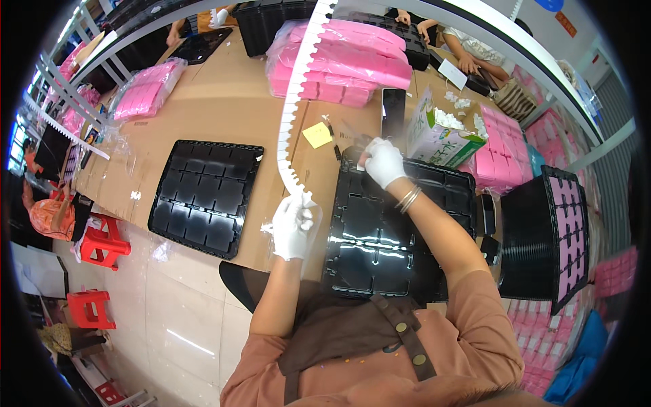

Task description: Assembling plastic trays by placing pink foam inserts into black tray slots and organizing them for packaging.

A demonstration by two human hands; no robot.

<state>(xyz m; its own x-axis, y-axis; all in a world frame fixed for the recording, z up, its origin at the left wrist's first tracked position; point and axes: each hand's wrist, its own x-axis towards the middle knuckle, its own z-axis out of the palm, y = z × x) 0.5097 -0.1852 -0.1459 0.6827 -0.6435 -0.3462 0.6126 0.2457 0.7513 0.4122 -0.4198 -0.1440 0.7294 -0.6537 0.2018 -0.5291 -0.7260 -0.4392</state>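
My left hand (293, 225), in a white glove, is closed around the lower end of a long white strip (293, 102) with a notched edge. The strip runs down from the overhead frame. Some clear film shows beside the glove. My right hand (384, 163), gloved in white with bangles at the wrist, is closed above the far edge of a black compartmented plastic tray (369, 261). Something blurred and see-through shows by its fingertips; I cannot make out what it is. A second black tray (207, 193) lies to the left.
Bagged pink pieces (339, 61) are piled at the back. A green-and-white carton (441, 136) of white scraps stands right, near a dark phone (393, 112) and yellow note (317, 135). Stacked black trays (536, 237) stand far right. Red stools (105, 241) stand left; co-workers' hands (468, 64) show across the table.
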